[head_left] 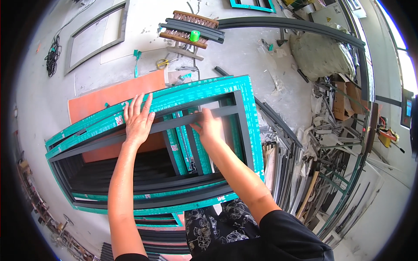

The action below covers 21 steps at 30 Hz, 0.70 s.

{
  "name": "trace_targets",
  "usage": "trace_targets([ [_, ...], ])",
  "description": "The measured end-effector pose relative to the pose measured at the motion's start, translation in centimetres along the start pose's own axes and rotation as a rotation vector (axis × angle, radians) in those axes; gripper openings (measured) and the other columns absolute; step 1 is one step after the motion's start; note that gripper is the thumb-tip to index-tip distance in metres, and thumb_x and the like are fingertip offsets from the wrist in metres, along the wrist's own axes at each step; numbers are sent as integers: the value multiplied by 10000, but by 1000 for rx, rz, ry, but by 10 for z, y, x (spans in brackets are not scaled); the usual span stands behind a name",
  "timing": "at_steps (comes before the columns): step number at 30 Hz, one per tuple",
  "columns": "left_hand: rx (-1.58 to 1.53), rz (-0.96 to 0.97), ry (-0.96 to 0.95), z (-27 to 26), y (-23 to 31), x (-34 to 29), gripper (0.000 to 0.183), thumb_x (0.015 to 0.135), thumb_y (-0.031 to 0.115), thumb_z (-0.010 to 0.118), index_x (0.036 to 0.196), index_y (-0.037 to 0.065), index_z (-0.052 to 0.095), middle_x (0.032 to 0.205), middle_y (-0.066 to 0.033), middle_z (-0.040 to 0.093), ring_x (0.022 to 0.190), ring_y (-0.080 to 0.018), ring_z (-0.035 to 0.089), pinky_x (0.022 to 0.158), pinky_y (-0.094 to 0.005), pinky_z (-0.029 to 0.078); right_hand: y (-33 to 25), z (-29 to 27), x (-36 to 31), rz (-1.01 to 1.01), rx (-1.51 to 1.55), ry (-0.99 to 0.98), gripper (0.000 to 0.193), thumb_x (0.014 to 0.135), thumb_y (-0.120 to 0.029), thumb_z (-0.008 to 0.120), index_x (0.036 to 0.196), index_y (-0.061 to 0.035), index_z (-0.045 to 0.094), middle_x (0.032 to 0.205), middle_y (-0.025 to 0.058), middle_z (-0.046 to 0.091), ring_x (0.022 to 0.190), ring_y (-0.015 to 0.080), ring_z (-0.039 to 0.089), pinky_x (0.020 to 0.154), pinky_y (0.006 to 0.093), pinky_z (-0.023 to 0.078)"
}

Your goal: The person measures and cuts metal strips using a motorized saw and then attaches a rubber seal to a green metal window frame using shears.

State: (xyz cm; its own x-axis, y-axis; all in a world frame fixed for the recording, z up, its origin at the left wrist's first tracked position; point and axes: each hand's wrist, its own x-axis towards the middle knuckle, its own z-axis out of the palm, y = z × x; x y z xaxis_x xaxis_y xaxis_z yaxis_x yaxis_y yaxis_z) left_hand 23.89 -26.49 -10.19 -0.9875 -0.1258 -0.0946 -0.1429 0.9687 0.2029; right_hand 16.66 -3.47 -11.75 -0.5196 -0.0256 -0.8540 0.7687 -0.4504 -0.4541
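Note:
A stack of dark grey window frames (250,143), their outer faces covered in printed green protective film, lies before me at waist height. My left hand (138,119) rests palm down on the far side of the top frame, fingers spread over the green film and the dark bar. Farther right, my right hand (210,125) is slightly blurred, its fingers bent round the same long dark bar (174,123), near the crosspieces. Its fingertips are partly hidden. Through the top frame's openings, more dark bars and green-filmed profiles (174,148) show below.
An orange board (117,93) lies beyond the stack. A wooden rack (185,28) holds grey profiles and a green tape roll (195,36). Yellow-handled scissors (162,64) lie on the floor. Heaped metal offcuts (335,148) and a bulging sack (322,54) stand at right.

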Motion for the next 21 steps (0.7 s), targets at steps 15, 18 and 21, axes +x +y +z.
trace_targets([
  [15,5,-75,72,-4,4,1,572,950,289,575,1489,264,384,1473,-126,405,1411,-310,316,1181,-503,155,34,-125,-105,173,-25,96,251,942,-246,576,1029,-10,566,925,144,660,867,292,680,703,481,619],
  [18,-76,-53,122,-21,29,-14,502,936,243,591,1415,149,473,1402,-152,471,1333,-341,407,1123,-481,289,-14,-134,-95,57,-97,107,238,929,-226,602,972,2,549,911,157,665,823,285,692,691,461,630],
  [21,-268,16,258,-55,88,-80,252,896,144,635,1121,33,652,1149,-132,619,1091,-335,577,936,-445,461,-61,-151,-101,-75,-149,237,248,922,-208,626,960,17,529,886,175,674,785,275,694,680,461,638],
])
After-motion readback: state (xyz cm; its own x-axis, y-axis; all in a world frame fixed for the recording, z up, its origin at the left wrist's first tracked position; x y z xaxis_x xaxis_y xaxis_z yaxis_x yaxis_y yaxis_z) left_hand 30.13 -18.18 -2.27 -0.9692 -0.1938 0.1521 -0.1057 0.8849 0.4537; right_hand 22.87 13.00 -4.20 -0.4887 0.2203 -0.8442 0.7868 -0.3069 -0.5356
